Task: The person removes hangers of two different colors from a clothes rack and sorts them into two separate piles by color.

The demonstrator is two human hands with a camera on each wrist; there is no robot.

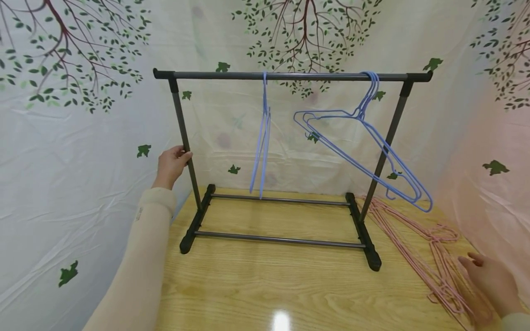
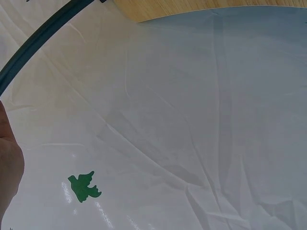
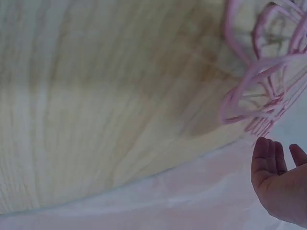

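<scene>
A black metal garment rack (image 1: pixel 306 76) stands on the table. My left hand (image 1: pixel 170 166) grips its left post (image 1: pixel 180 115) partway up, thumb and fingers around it; the left wrist view catches only the edge of that hand (image 2: pixel 9 165) below the dark post (image 2: pixel 38 38). One blue hanger (image 1: pixel 264 92) hangs edge-on near the rail's middle. Several more blue hangers (image 1: pixel 364 103) are bunched towards its right end. At the table's right edge lies a pile of pink hangers (image 1: pixel 432 239). Close beside them is my right hand (image 1: pixel 492 282), fingers loosely bent, holding nothing visible.
The wooden table (image 1: pixel 265 280) carries the rack's black feet (image 1: pixel 372 257) and two low crossbars (image 1: pixel 281 240). A pale cloth (image 1: pixel 103 151) printed with branches and green birds hangs behind and at both sides.
</scene>
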